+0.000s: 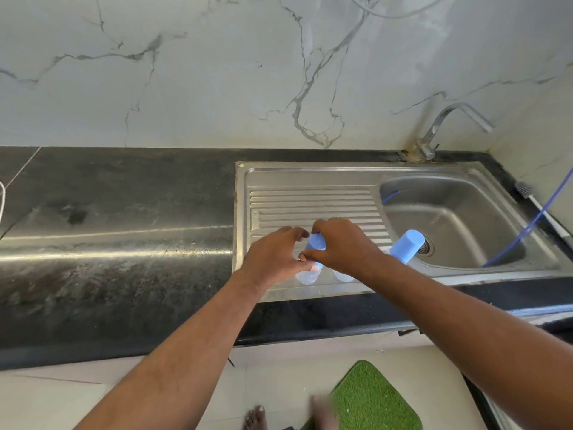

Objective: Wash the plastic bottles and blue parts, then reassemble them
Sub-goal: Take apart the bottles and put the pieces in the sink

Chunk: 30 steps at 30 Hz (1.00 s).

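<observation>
The right hand [344,246] curls its fingers over the blue cap [317,242], and just beneath them the left hand [276,256] pinches the clear bottle [307,276] at the drainboard [310,203]. Light, thin-walled and likely wet (so slippery), it wants holding near the stiff neck, never squeezed mid-body.

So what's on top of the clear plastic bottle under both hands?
A light blue cylindrical cap, gripped by the right hand. The left hand, holding the clear plastic bottle, hides their join.

Text: none can be read.
Bottles [307,276]: no label is made out.
Blue caps [406,243]: no lettering is made out.
</observation>
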Each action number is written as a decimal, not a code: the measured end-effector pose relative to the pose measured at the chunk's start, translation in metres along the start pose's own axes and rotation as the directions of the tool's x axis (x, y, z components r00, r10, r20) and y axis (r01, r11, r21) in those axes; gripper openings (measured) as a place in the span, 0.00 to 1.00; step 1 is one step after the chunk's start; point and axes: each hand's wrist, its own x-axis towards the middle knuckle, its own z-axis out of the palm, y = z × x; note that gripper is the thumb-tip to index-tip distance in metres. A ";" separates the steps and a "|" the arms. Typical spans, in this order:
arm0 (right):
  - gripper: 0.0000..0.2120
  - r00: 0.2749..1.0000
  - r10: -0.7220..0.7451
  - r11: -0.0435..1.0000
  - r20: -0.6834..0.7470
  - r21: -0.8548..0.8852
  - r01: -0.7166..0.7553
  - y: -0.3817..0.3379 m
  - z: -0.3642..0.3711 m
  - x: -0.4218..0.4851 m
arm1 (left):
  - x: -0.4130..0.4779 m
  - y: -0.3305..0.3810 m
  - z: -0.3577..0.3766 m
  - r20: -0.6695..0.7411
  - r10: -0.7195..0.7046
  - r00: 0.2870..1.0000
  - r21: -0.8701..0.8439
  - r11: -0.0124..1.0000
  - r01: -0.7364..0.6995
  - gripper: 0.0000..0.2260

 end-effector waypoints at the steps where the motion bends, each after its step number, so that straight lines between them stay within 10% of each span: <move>1: 0.24 1.000 0.002 1.000 0.003 -0.005 -0.002 0.000 0.000 0.000 | -0.001 0.000 -0.001 0.002 0.002 1.000 -0.001 1.000 -0.002 0.31; 14: 0.32 1.000 0.009 0.999 -0.028 0.042 -0.008 0.021 -0.017 -0.005 | 0.006 0.003 -0.033 0.108 -0.019 0.994 -0.133 0.991 0.033 0.30; 30: 0.20 0.992 -0.010 0.997 -0.123 0.073 0.019 0.195 -0.094 -0.058 | 0.067 0.185 0.035 -0.278 0.055 0.959 -0.228 0.966 -0.122 0.11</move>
